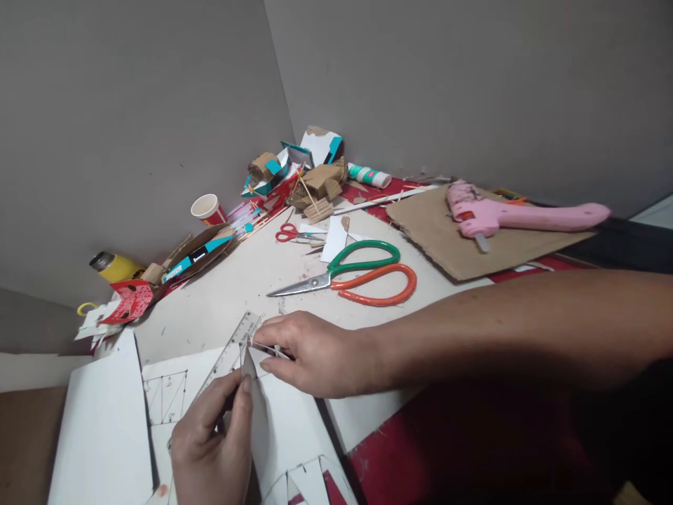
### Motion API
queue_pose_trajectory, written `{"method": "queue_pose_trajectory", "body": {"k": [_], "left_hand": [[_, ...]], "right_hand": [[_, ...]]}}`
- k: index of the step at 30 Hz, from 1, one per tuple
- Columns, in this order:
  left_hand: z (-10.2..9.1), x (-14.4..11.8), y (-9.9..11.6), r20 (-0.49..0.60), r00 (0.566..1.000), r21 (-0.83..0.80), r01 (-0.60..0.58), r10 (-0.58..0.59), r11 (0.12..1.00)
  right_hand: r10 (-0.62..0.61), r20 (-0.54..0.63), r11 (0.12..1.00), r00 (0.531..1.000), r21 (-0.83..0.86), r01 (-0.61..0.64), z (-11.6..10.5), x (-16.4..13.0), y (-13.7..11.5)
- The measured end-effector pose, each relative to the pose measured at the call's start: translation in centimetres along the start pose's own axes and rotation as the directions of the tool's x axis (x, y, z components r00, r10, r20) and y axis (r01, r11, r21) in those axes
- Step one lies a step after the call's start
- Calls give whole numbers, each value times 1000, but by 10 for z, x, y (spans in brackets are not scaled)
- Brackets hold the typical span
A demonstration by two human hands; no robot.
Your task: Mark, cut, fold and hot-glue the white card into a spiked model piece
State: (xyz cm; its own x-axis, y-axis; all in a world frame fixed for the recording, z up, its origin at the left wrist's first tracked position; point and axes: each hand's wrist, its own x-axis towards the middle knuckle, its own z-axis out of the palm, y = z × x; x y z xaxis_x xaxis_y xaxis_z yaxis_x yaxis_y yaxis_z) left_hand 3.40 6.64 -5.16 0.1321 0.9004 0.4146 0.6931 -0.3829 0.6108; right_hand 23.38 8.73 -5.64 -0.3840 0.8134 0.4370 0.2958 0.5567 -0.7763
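Head view, left to right: blank white board (102,428) at near left, yellow bottle (116,267) behind it by the wall. Next, white sheet (166,400) with inked rectangle and diagonals. Red-and-white cup (205,209) farther back. Left hand (214,436) low, thumb and forefinger pinching a pale card edge (249,363), which stands up just beside the clear ruler (244,330); ruler slants over the sheet, partly hidden by left hand. Small red scissors (287,233) lie behind. Right hand (315,353) at ruler's far end, fingers curled round something thin, identity unclear. Big scissors (336,279), green and orange handles, lie just beyond. Far right: pink glue gun (531,216) on brown cardboard (436,242).
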Motion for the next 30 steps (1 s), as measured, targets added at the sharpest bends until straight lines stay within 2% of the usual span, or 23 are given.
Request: {"method": "queue_pose_trajectory", "body": {"k": [3,8,13,19,22,26,30], "left_hand": [[3,-1,2,35,997,-1,67,-67,998],[6,-6,14,93,971,-106,229,-220,968],[6,-9,21,79,970,-111,236,-228,965],[7,-13,21,118,946,-170,319,-302,932],[8,-14,21,99,943,-196,332,-318,923],[9,-11,24,140,933,-286,359,-332,889],[10,-8,27,130,928,-297,373,-350,879]], "right_hand": [[29,43,999,999,-22,-28,0,-1,1],[133,87,991,987,-47,-129,-2,-1,-2],[227,87,974,970,-42,-224,-3,-1,-7],[286,111,958,952,-27,-285,-5,1,-10],[283,108,959,953,-24,-282,-5,2,-11],[264,102,964,959,-14,-264,-5,3,-10],[269,121,963,956,-5,-270,-4,4,-9]]}}
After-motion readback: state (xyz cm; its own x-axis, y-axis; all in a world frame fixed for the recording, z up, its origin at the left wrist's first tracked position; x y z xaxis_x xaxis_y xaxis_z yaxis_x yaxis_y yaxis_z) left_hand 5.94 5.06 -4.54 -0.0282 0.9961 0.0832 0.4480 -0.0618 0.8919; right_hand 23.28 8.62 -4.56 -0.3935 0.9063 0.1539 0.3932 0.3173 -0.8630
